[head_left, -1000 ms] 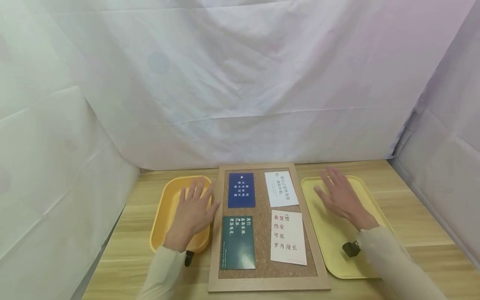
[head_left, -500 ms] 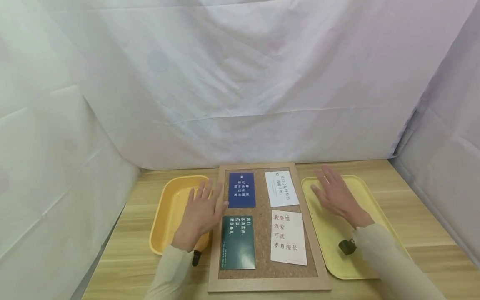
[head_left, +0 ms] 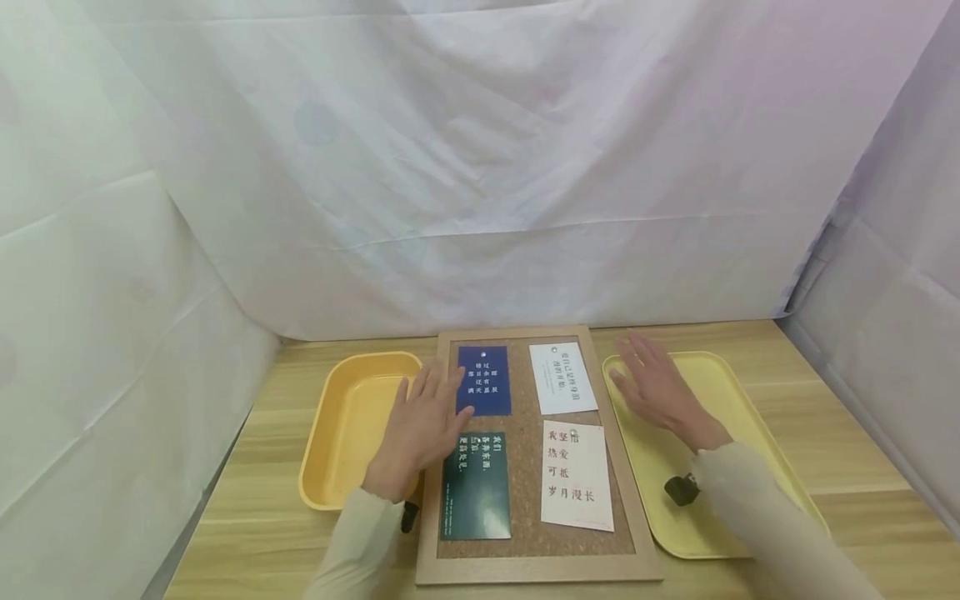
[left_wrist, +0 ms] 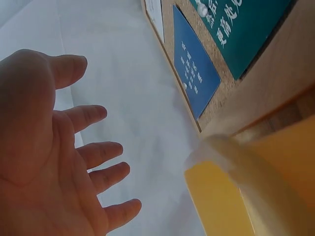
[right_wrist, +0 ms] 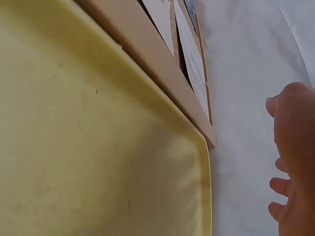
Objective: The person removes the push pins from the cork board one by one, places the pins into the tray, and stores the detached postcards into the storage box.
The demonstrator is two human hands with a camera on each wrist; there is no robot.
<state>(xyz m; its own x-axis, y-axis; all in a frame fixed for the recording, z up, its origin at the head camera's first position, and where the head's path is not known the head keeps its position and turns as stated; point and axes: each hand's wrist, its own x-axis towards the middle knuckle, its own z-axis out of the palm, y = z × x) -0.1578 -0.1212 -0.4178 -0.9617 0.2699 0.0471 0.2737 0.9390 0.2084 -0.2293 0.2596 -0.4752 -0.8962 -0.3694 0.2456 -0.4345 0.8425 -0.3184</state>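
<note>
My left hand hovers with spread fingers over the left edge of a wood-framed corkboard, holding nothing. Its fingertips overlap a blue card in the head view. Below that card a green card is pinned; in the left wrist view its white pushpin shows. A white card and a white card with red writing are pinned on the board's right half. My right hand, also with nothing in it, is held with extended fingers above a shallow yellow tray.
To the board's left stands a deeper orange-yellow tray. All of it is on a wood-grain table. White cloth hangs behind the table and along both sides. A small black camera sits at each wrist.
My left hand has moved right, from over the orange-yellow tray to the board's left edge. My right hand has drifted left toward the board. The cards, board and trays stay put.
</note>
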